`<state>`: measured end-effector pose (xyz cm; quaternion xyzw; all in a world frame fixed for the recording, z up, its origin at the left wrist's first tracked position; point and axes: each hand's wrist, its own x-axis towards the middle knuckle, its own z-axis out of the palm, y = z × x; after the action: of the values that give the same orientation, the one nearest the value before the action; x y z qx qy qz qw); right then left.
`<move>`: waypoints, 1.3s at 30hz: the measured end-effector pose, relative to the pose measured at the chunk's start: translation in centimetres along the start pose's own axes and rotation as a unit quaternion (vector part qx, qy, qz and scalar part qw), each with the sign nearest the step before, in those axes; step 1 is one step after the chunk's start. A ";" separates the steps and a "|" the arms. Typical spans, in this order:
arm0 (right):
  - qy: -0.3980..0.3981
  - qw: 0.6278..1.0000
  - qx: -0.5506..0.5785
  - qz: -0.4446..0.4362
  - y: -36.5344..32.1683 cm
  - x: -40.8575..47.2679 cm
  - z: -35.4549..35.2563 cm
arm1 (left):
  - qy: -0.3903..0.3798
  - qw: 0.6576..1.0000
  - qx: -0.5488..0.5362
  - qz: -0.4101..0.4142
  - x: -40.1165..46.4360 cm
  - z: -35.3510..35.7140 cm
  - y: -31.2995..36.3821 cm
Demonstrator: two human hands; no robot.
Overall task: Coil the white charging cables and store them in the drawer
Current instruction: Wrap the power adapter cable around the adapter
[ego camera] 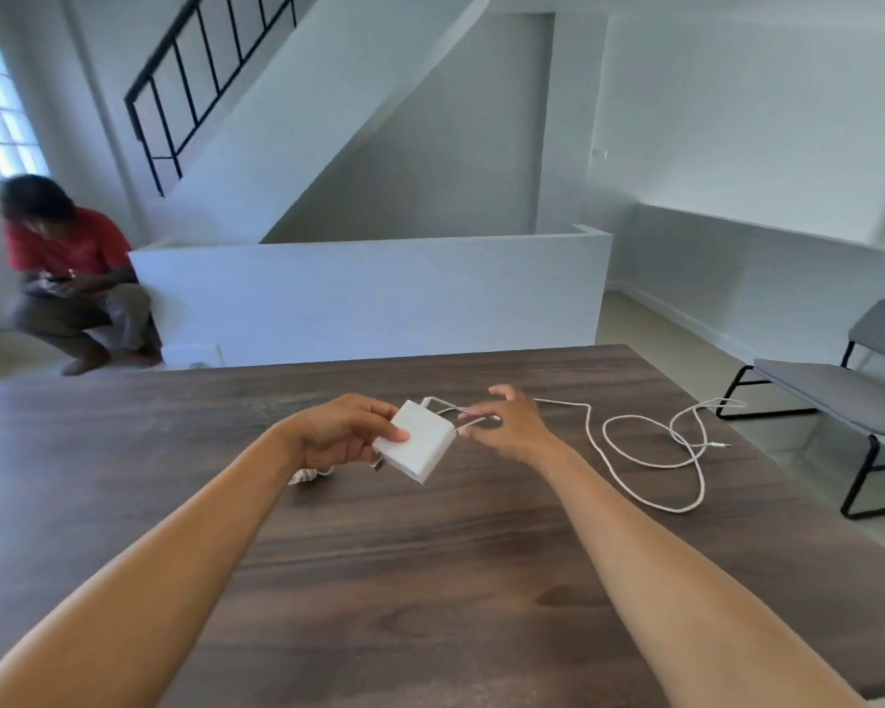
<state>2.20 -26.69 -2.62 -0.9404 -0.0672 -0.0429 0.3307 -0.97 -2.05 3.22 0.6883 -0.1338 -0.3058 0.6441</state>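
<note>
The left hand [335, 434] is gripping a white power adapter [416, 446] at mid-frame, thumb across its top face, holding it above the table [430, 580]. The right hand [507, 426] is pinching the white charging cable [634, 459] just beside the adapter, other fingers spread loosely. From there the cable is trailing in slack loops toward the right edge of the frame, its plug lying near the table's edge. To coil well, I judge the adapter should be kept steady as an anchor while the right hand is drawing even loops, letting the slack slide without kinking. Another small white bundle [307, 475] is lying under the left wrist. No drawer is showing.
</note>
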 end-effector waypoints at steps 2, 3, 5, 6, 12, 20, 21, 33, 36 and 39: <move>0.000 1.000 -0.004 -0.025 -1.2 0.7 1.4 | 0.028 0.998 -0.046 0.012 -1.5 -1.3 0.1; -0.008 1.000 0.013 -0.023 -1.5 0.8 1.8 | 0.047 0.997 -0.065 0.018 -1.9 -1.9 0.1; -0.030 0.998 0.057 -0.005 -2.1 1.0 2.5 | 0.093 0.992 -0.081 0.032 -2.7 -3.0 0.0; -0.034 0.997 0.068 0.000 -2.4 1.0 2.6 | 0.118 0.990 -0.076 0.035 -2.8 -3.4 -0.1; 0.063 0.981 0.182 -0.008 -4.4 1.2 0.8 | 0.345 0.928 0.143 0.003 -1.1 -4.5 -1.6; -0.095 0.954 0.283 -0.008 -4.7 -0.5 -0.1 | 0.444 0.881 -0.141 0.087 2.4 -4.5 -0.8; -0.119 0.947 0.298 -0.006 -4.2 -0.7 0.0 | 0.430 0.877 -0.189 0.102 2.5 -4.4 -0.1; -0.132 0.972 0.190 0.043 -3.4 -0.5 0.1 | 0.059 0.984 -0.135 0.101 -0.5 -2.4 3.5; -0.057 0.987 0.147 0.030 -4.3 0.4 -0.8 | -0.018 0.998 0.003 0.054 -1.6 -2.2 3.7; -0.004 0.993 0.119 0.011 -5.3 1.1 -2.3 | -0.011 0.991 0.129 0.023 -2.0 -1.9 4.0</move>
<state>2.42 -23.89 2.58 -0.8951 -0.0630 -0.0272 0.4405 -0.61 0.08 7.56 0.7588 -0.1948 -0.2791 0.5553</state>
